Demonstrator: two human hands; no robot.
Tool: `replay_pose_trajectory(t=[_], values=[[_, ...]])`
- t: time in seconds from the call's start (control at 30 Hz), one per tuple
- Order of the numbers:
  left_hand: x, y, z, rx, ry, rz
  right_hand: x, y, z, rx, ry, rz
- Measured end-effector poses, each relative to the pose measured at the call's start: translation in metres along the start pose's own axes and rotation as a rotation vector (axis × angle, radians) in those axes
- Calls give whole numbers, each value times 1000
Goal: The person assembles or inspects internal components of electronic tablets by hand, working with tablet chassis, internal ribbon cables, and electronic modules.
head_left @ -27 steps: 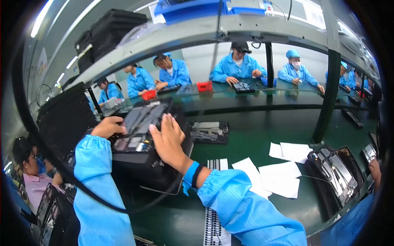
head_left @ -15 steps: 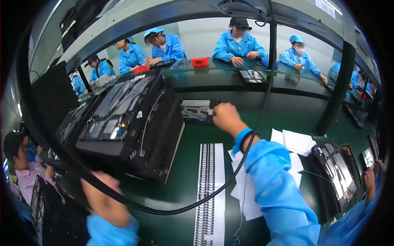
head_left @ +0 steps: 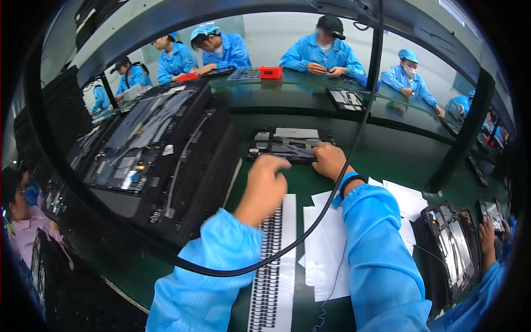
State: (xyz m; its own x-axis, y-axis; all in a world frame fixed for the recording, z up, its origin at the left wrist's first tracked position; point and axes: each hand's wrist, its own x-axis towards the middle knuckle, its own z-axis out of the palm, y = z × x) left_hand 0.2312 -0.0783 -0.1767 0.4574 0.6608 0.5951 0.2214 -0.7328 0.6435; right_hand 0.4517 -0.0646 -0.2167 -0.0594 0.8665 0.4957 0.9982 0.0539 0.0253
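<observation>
Currently, right hand (head_left: 329,160) at near-right edge of flat black device (head_left: 289,145), just beyond both hands; grip unclear. Left hand (head_left: 264,185) blurred, loosely open, seemingly empty. Best held level, by opposite edges, pressing lightly.

Black rectangular device unit (head_left: 285,147), internals exposed. Lies flat, open side up, on the green table (head_left: 404,157), long side running roughly left-right. Long silver-grey bar (head_left: 297,133) along the far edge, darker grey flat parts and strips nearer. Small pale bits at left end. Near right corner hidden from view, finer detail too small to read.
</observation>
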Motion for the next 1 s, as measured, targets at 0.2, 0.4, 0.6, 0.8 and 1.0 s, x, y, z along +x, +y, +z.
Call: replay_pose_trajectory(t=[0.2,0.4,0.6,0.8,1.0], values=[[72,-93,44,418,87,-424,-24,30,-25,301,-104,250],[69,-132,62,310,-21,-348,-30,35,6,158,2,747],[60,-76,44,-141,231,-364,-31,38,-46,833,624,804],[-7,34,32,-526,170,-402,-107,15,-177,1224,609,742],[-136,93,-6,-299,-264,-257,-251,-42,-199,1312,514,930]])
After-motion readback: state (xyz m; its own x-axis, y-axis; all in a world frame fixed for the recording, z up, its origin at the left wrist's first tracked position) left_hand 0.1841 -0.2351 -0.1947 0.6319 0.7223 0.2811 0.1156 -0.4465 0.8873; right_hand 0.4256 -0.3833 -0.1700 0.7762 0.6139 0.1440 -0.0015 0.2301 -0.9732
